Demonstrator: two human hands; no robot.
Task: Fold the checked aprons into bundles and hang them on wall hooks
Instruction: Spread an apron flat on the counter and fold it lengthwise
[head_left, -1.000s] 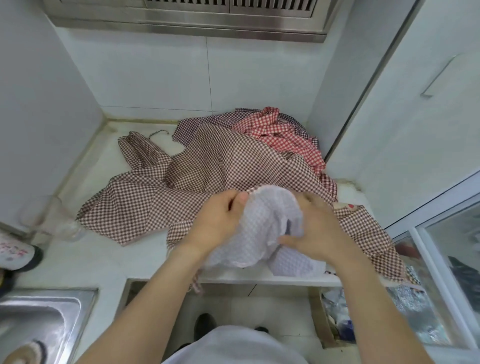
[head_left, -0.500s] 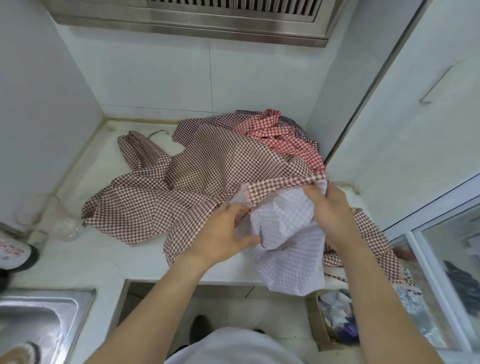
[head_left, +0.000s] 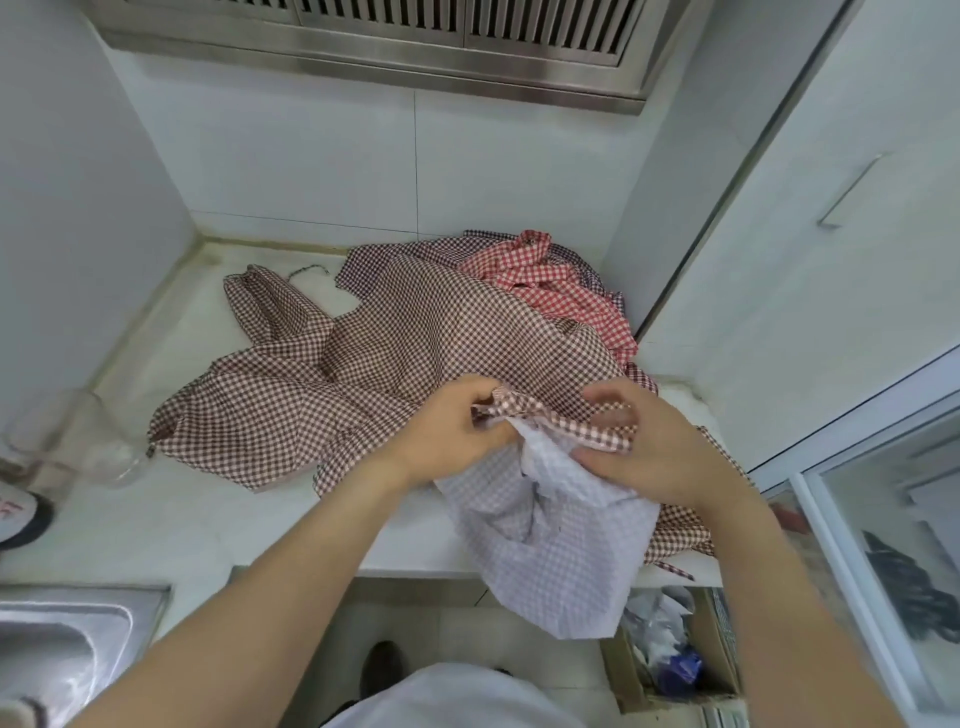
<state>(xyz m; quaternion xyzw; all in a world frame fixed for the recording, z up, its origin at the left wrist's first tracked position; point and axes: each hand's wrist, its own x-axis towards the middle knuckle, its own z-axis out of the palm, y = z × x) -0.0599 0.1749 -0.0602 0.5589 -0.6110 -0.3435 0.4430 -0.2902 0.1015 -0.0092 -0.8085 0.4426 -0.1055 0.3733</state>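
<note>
White tiled walls (head_left: 322, 156) (steel vent (head_left: 374, 47) overhead) enclose a pale counter (head_left: 171, 514).

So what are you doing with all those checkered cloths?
A person is bundling a checked apron at the front edge of a white counter. The left hand and right hand both pinch a brown checked strap across a pale apron, which hangs partly over the counter's edge. Behind it lies a brown checked apron spread flat, and a red checked apron is crumpled in the back corner. Nothing is hung up yet; no hooks are in view.
</note>
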